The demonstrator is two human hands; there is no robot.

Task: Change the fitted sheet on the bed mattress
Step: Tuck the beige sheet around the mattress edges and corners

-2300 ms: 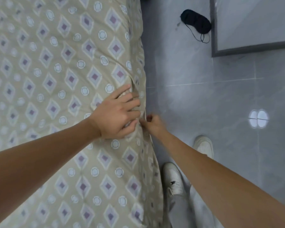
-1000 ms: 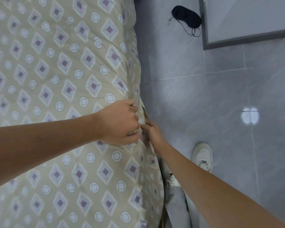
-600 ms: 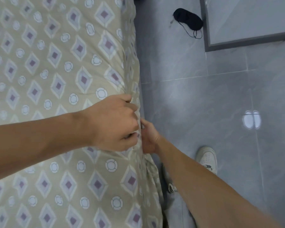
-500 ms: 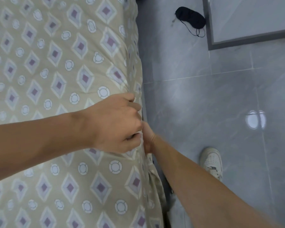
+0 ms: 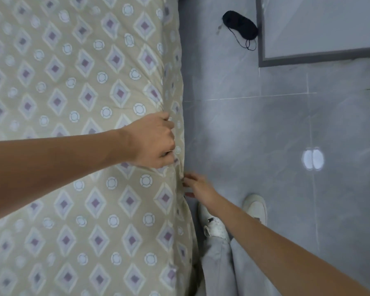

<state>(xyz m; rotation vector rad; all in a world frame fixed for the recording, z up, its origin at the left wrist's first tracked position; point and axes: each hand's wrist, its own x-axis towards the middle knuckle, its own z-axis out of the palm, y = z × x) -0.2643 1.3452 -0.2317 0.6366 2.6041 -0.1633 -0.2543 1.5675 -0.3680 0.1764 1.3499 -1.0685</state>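
Observation:
The beige fitted sheet [image 5: 90, 86] with purple diamonds and white rings covers the mattress on the left of the view. My left hand [image 5: 153, 142] grips a bunched fold of the sheet at the mattress's right edge, fingers curled into the cloth. My right hand [image 5: 198, 186] is lower, beside the mattress's side. Its fingertips touch the hanging side of the sheet and its thumb is spread apart from them. Nothing shows between its fingers.
Grey tiled floor [image 5: 265, 135] runs along the right of the bed. A black eye mask [image 5: 240, 26] lies on it at the top. A grey-framed panel [image 5: 320, 28] sits at the top right. My white shoes [image 5: 255, 208] and grey trouser legs [image 5: 218, 263] stand close to the bed.
My right hand has drawn back from under my left hand and now sits lower along the mattress's side. My left hand keeps its grip on the sheet's edge.

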